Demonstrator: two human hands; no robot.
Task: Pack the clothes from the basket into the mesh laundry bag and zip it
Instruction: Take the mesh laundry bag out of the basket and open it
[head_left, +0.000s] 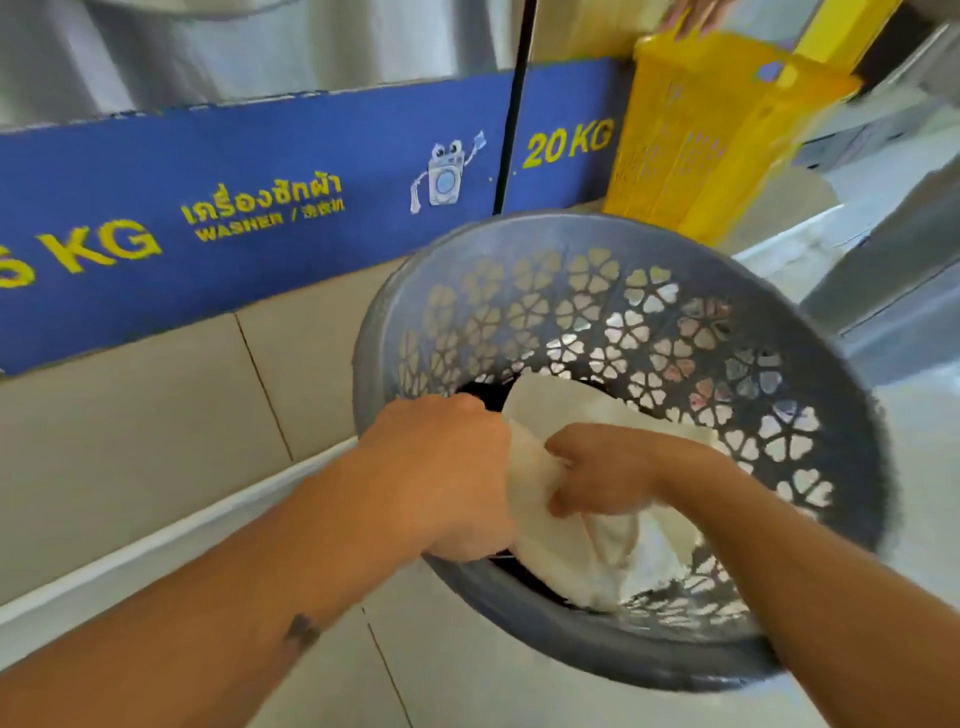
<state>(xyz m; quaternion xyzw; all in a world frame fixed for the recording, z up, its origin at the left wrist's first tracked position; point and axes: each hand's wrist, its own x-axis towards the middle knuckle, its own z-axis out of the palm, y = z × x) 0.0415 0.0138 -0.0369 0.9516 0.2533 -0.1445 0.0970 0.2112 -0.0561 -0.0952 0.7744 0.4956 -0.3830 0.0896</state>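
Observation:
A round grey plastic basket with flower-shaped cut-outs stands on the tiled floor, seen from above. Inside it lies a white cloth, bunched and partly lifted; I cannot tell whether it is a garment or the mesh bag. A dark item shows under it at the basket's left. My left hand reaches into the basket and grips the cloth's left side. My right hand grips the cloth from the right, fingers curled into its folds. No zip is visible.
A blue panel with yellow "WASHER" and "20 KG" lettering runs along the machines on the left. A yellow plastic basket stands at the back right, with another person's hand at its rim. Pale floor tiles surround the grey basket.

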